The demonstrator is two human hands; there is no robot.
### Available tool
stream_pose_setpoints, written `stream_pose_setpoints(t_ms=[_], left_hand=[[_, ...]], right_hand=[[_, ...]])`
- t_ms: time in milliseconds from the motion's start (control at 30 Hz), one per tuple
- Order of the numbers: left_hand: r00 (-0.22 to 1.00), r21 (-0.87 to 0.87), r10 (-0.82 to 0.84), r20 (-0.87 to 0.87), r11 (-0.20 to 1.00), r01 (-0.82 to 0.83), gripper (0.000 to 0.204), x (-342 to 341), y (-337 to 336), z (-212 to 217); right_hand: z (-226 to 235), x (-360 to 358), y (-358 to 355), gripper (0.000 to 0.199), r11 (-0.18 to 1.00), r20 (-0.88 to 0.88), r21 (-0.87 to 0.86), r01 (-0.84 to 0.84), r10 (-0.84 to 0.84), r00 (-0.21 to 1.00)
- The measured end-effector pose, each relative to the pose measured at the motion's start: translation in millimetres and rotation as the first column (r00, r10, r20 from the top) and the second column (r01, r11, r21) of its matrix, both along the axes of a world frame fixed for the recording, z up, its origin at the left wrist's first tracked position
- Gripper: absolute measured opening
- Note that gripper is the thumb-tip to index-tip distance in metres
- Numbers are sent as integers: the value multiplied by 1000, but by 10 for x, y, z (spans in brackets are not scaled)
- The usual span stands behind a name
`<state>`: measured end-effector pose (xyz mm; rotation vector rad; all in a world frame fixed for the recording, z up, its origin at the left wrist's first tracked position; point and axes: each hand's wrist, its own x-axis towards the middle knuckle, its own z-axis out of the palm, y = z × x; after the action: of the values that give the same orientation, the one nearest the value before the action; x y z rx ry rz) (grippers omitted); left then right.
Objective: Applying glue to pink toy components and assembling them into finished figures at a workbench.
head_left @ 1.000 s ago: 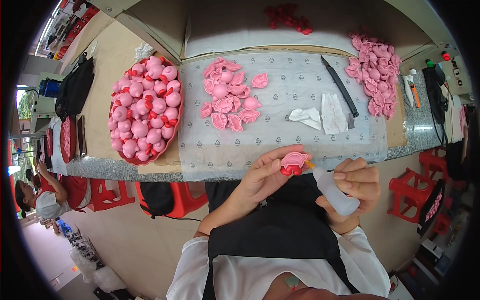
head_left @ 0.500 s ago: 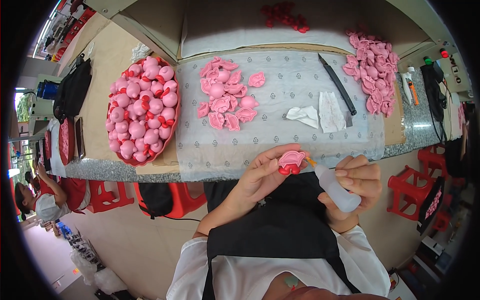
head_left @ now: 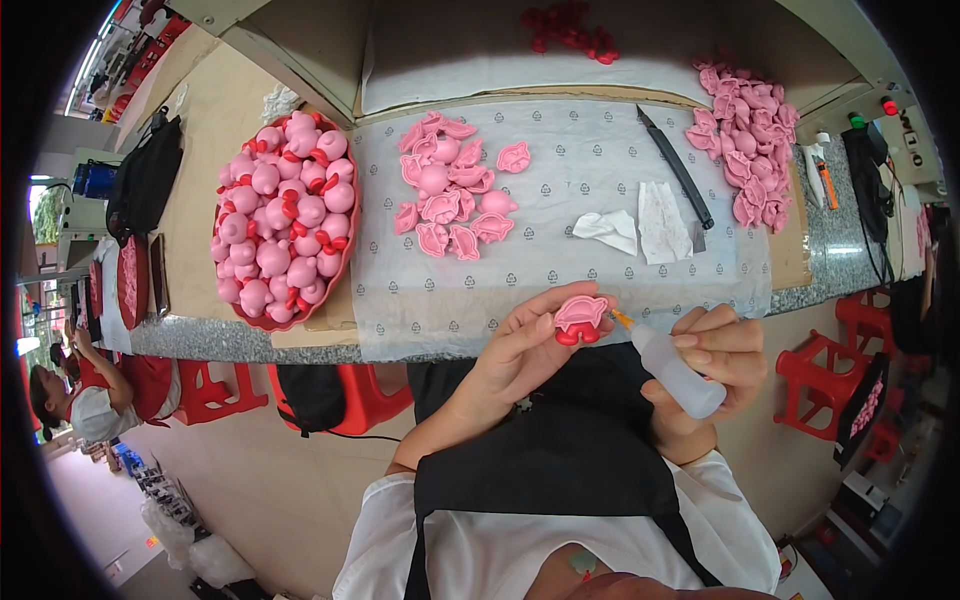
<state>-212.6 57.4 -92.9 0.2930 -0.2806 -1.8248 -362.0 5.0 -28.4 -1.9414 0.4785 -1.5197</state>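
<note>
My left hand (head_left: 527, 345) pinches a small pink and red plastic toy part (head_left: 581, 312), its hollow pink shell face up and two red lobes at its lower edge. In my right hand (head_left: 720, 360) is a translucent white squeeze bottle (head_left: 680, 372), tilted so its thin amber nozzle points at the part's right rim. The nozzle tip is very close to the rim; whether they touch I cannot tell. Past my hands, loose pink parts (head_left: 440, 207) lie in a cluster on the white printed sheet (head_left: 545, 260).
A red basket (head_left: 345, 262) of pink and red pieces stands at left. At right are a pile of pink parts (head_left: 745, 140), a black-handled cutter (head_left: 680, 170) and crumpled paper (head_left: 606, 231). Red pieces (head_left: 570, 32) lie under the shelf. Another person (head_left: 100, 390) sits far left.
The bottle and my right hand have moved slightly right and down, drawing the nozzle a little away from the part. My left hand has tilted the part slightly.
</note>
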Motion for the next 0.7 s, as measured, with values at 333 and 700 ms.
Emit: stream_pose_setpoints(t_ms=[333, 700], left_hand=[[1000, 20, 22, -8, 1000, -21, 53, 3, 5, -4], [1000, 4, 27, -13, 1000, -26, 50, 0, 3, 19]], right_hand=[[14, 13, 12, 40, 1000, 35, -6, -2, 2, 999], [-41, 37, 23, 41, 1000, -2, -10, 13, -13, 1000]])
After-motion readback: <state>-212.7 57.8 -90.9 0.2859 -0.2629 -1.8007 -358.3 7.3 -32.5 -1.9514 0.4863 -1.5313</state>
